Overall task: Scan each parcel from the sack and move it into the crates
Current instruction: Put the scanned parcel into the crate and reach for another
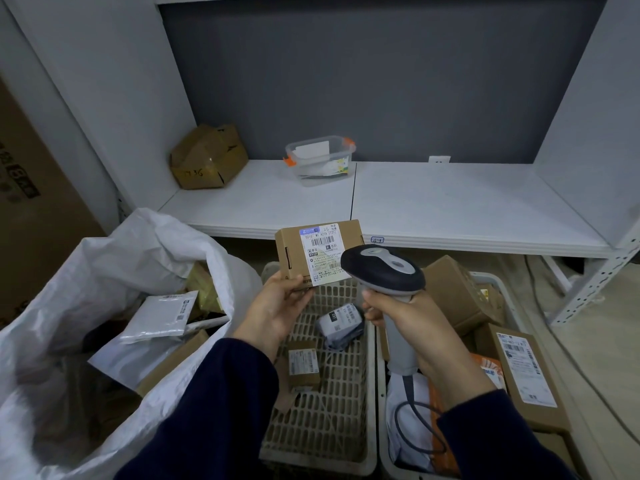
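While the left hand [277, 306] pinches the small cardboard parcel [317, 256] by its lower left corner, label tilted up toward the camera, the barcode stays unobstructed, which is probably why the grip sits so low. Right hand [412, 323] is wrapped around the grip of the handheld barcode scanner [382, 271], head aimed at the label and nearly touching the box's right edge; its cable [408, 420] trails down into the right crate [498, 282]. Parcel hangs over the far end of the left crate [369, 393], a short drop once read. That crate holds a grey polybag [341, 325] and a small box [303, 363]; the right one is fuller. White woven sack [104, 271] sits left, open-mouthed, more parcels inside. Judgement: scan step in progress.
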